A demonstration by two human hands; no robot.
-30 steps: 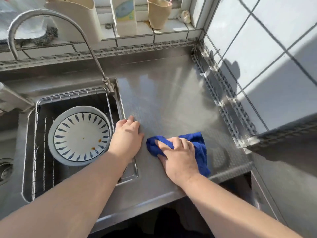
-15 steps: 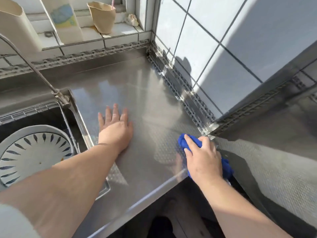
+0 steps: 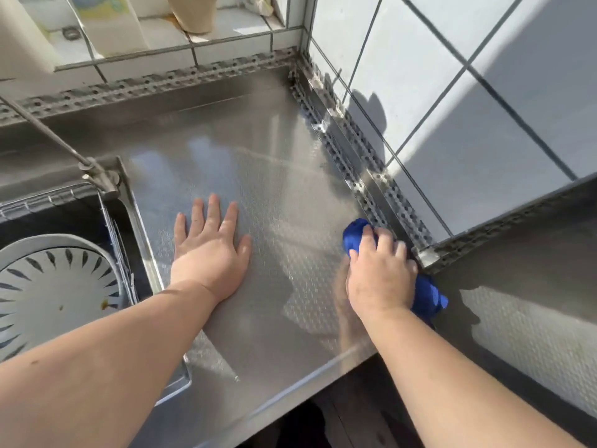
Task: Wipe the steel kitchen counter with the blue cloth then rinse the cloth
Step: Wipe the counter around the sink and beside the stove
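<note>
The blue cloth (image 3: 357, 236) is being held bunched under the right hand (image 3: 381, 274), whose fingers are curled over it; it is being pressed to the steel tabletop (image 3: 268, 195) at the right edge, just beside the perforated metal trim (image 3: 358, 176) and the step in the wall. Part of the cloth is showing behind the wrist. The left hand (image 3: 210, 250) is being laid flat on the tabletop, fingers spread, holding nothing, near the sink (image 3: 129, 202).

Risks, as judged:
- The cloth is being worked tight against the trim; the fabric could be snagged on its holes or on the corner piece, or the knuckles grazed.
- The seam under the trim could be missed, since the bunched wad is covering little surface.
- The left palm is being leaned on wet-looking steel; a slip toward the sink rim is possible.
- Rinsing is not yet done; 1 plate (image 3: 51, 292) is lying in the sink basket, so the water could splash off it.

Surface and room: embossed steel is being lit by strong sun, with glare streaks across it. White tiled walls (image 3: 452, 101) are meeting in a corner. A tiled ledge (image 3: 226, 46) behind is carrying a carton (image 3: 106, 24) and a tan cup (image 3: 193, 11). The faucet (image 3: 97, 171) is standing at the sink corner.
</note>
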